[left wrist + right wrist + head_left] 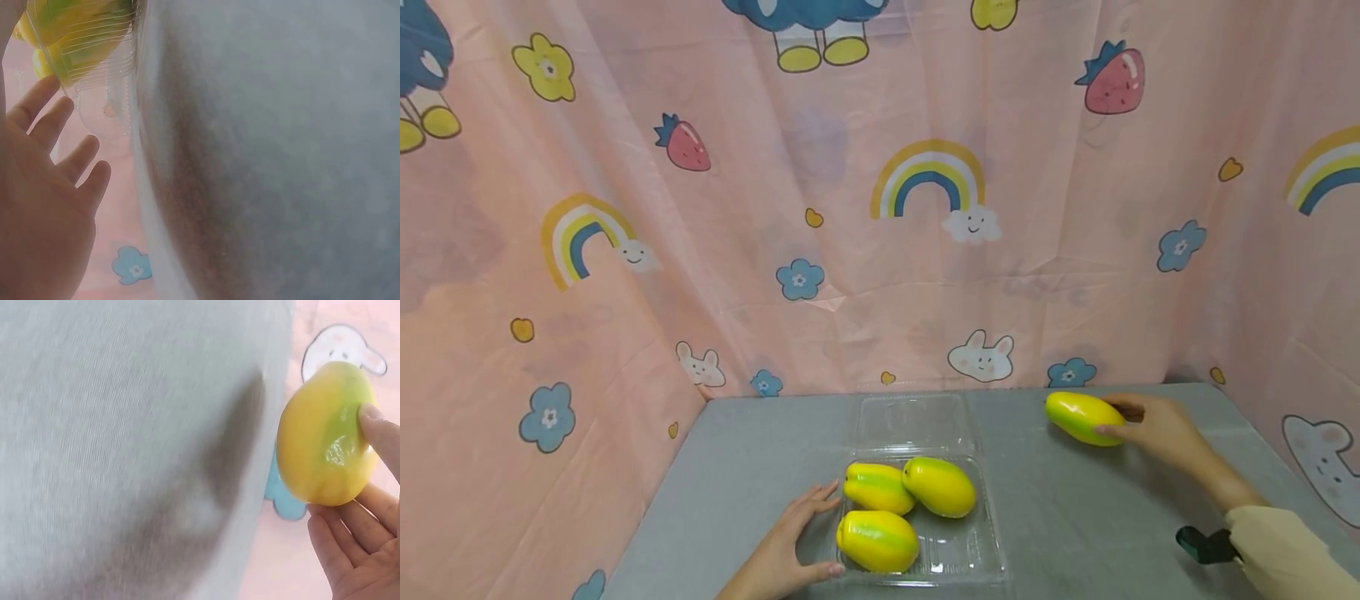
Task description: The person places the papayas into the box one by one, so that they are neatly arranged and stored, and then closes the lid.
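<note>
At the right back of the table, my right hand [1153, 429] holds a yellow-green papaya [1084, 418], its thumb on one side and fingers on the other. In the right wrist view this held papaya [328, 434] is above the grey surface, which bears a shadow. A clear plastic clamshell box [958, 554] lies with its lid [913, 421] folded back. Three papayas sit in it: one at the front [877, 542], one back left [877, 488], one back right [940, 487]. My left hand [786, 546] is spread at the box's left side, fingertips and thumb right at the edge.
The grey table [1060, 517] ends at a pink printed curtain [850, 333] at the back and both sides. A dark strap piece [1206, 546] sticks out at the right sleeve [1285, 546].
</note>
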A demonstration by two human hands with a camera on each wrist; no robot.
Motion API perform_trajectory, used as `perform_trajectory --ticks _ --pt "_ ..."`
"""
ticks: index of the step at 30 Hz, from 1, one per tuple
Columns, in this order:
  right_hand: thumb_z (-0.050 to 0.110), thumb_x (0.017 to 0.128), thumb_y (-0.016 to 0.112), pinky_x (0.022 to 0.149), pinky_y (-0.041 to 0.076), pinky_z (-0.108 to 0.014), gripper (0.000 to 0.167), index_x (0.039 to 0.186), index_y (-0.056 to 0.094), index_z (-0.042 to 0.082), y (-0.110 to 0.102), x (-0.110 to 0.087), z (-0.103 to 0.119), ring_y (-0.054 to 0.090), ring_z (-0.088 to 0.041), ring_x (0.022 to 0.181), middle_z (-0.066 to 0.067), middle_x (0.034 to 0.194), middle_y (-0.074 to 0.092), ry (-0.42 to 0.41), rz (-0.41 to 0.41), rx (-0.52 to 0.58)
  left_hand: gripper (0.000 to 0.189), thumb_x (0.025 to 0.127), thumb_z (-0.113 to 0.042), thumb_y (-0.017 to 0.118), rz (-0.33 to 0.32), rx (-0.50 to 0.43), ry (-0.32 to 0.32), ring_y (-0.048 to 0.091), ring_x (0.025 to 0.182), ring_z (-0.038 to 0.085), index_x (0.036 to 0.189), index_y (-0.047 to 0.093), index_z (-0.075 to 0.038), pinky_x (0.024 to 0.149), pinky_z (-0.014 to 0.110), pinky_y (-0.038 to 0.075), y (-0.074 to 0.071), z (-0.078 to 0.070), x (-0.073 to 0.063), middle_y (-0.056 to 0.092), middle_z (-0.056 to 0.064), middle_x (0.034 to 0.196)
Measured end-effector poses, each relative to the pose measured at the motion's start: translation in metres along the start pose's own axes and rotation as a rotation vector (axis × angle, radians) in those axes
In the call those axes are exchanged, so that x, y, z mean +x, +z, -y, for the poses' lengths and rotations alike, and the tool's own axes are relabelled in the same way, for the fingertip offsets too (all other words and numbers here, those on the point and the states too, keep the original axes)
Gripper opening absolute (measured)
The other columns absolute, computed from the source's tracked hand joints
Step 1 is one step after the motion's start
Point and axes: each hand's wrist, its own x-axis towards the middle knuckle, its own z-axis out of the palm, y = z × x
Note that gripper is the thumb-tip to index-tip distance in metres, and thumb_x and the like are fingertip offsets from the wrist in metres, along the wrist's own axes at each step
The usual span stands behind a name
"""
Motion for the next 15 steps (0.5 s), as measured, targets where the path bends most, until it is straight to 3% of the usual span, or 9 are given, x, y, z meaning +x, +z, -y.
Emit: perform_trajectory --ticks 15 --pt "0.048 0.085 0.074 0.087 0.059 -0.048 0.067 0.129 0.062 -0.001 0.011 -0.009 0.042 0.068 -0.037 0.106 -0.022 0.123 0.068 -0.034 -0.002 0.103 0.076 0.077 -0.056 0.078 -0.004 -0.009 0.01 0.023 0.15 0.043 0.143 0.046 -0.036 0.107 0.079 0.025 0.0 -0.001 0.0 0.03 -0.008 0.163"
